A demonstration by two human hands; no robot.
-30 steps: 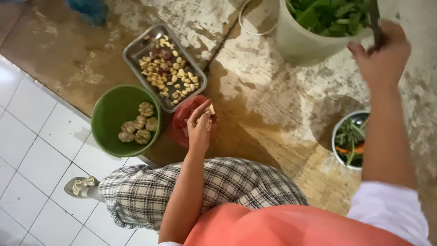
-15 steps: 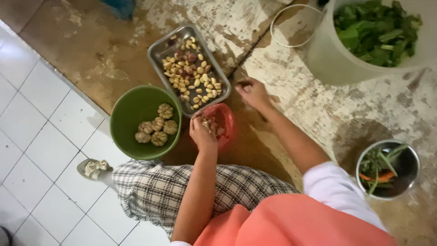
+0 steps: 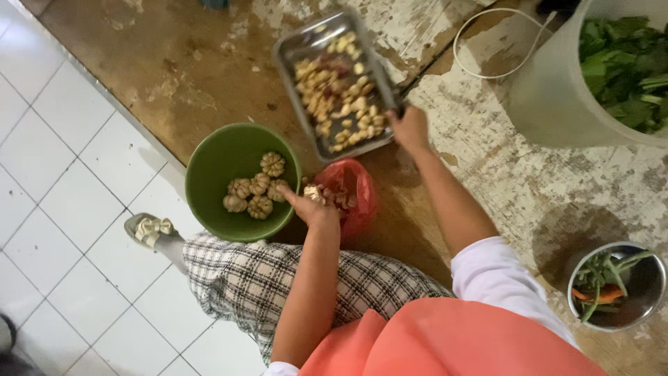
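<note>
Left hand (image 3: pixel 313 205): grip closed round a small pale garlic piece (image 3: pixel 313 193), held just over the seam between the green bowl (image 3: pixel 209 174) and the red plastic bag (image 3: pixel 355 195). The forefinger is pointed toward the bowl's inner wall, close to the garlic bulbs (image 3: pixel 254 191).

Right hand (image 3: pixel 409 129): grip clamped on the near right corner of the metal tray (image 3: pixel 292 52). A dark tip is seen above the fingers; whether something else is held there cannot be told.

Metal tray: rectangular, set at a slant on the floor (image 3: pixel 174 63), filled with peeled garlic cloves (image 3: pixel 334 97), pale yellow, with a few reddish pieces among them.

Green bowl: round, just left of the left hand, partly over the edge where the white tiles (image 3: pixel 62 174) begin. Five whole garlic bulbs are clustered at its bottom.

Red plastic bag: crumpled, lying between bowl and tray, touching the left hand; papery scraps are seen in it.

Further out: a large pale bucket (image 3: pixel 550 97) stands at upper right, filled with green leaves (image 3: pixel 626 63), and a white loop of cord (image 3: pixel 487 42) lies beside it. A small steel pot (image 3: pixel 647 278) at lower right holds green stalks and an orange piece. The floor is worn, brown and flaking. A checked trouser leg (image 3: pixel 278 278) and a sandalled foot (image 3: pixel 149 230) are seen below the bowl.
</note>
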